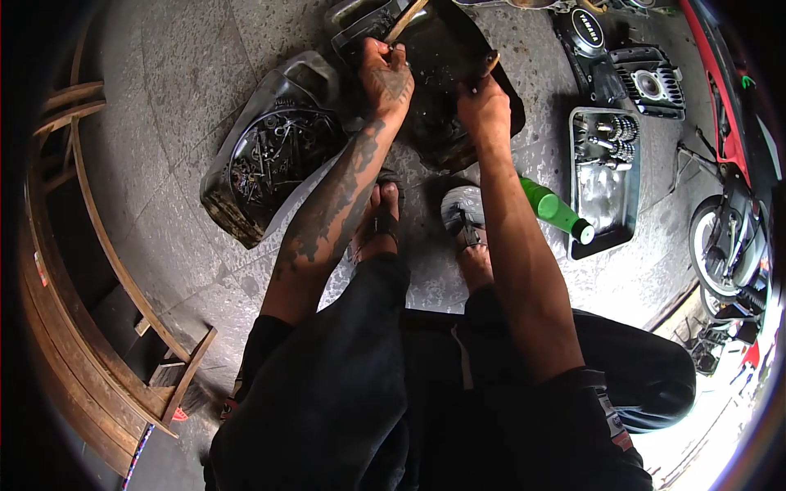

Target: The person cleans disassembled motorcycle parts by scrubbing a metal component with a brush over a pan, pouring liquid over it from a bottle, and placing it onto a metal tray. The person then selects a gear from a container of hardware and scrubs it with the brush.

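Note:
My left hand [387,79] is closed around a wooden stick-like handle [405,20]; its far end runs out of view. My right hand [485,110] grips a dark piece with a tan, rounded tip [492,60], whose kind I cannot make out. Both hands are over a black cut-open tub [509,86], wet and dirty inside. Left of it lies a cut plastic jerrycan [225,184] filled with bolts and small metal parts [282,155]. Beside my right forearm is a green bottle [550,206] with a black cap, tilted against a metal tray [606,237] of gears [618,139].
At the upper right sit a Yamaha engine cover [586,33] and a finned cylinder part [651,83]. A motorcycle [725,237] stands along the right edge. On the left is a wooden bench [90,327]. My sandalled feet [465,214] rest on the grey floor below the tub.

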A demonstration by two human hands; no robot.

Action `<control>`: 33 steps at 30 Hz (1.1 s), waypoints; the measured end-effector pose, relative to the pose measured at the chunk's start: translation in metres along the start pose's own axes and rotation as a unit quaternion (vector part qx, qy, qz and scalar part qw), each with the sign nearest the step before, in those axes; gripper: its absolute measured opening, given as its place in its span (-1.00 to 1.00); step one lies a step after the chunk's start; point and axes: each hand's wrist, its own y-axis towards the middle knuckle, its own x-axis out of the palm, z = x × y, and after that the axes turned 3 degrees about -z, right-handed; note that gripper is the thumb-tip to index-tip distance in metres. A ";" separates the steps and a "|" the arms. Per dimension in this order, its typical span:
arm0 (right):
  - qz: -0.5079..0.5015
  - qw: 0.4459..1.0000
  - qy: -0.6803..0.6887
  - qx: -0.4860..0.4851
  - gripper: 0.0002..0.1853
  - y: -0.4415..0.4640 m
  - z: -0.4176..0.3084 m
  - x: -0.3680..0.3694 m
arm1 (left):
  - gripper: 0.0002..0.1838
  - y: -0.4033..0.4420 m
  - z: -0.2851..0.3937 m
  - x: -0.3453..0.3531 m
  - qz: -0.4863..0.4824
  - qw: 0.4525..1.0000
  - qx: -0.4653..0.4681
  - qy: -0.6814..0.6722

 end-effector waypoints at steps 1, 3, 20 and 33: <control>0.002 1.000 0.013 0.000 -0.68 -0.003 0.002 -0.001 | -0.76 0.001 -0.005 0.001 0.001 1.000 -0.001 0.000; 0.007 1.000 0.026 0.002 -0.68 -0.006 0.010 0.004 | -0.75 0.003 -0.013 0.006 -0.004 0.995 -0.039 -0.087; 0.103 0.956 0.201 -0.188 -0.84 0.007 -0.006 0.019 | -0.76 0.001 -0.010 0.001 -0.028 0.999 -0.015 -0.033; 0.024 0.994 0.101 -0.032 -0.83 -0.011 -0.004 0.023 | -0.76 0.000 -0.011 0.001 -0.015 1.000 0.003 -0.006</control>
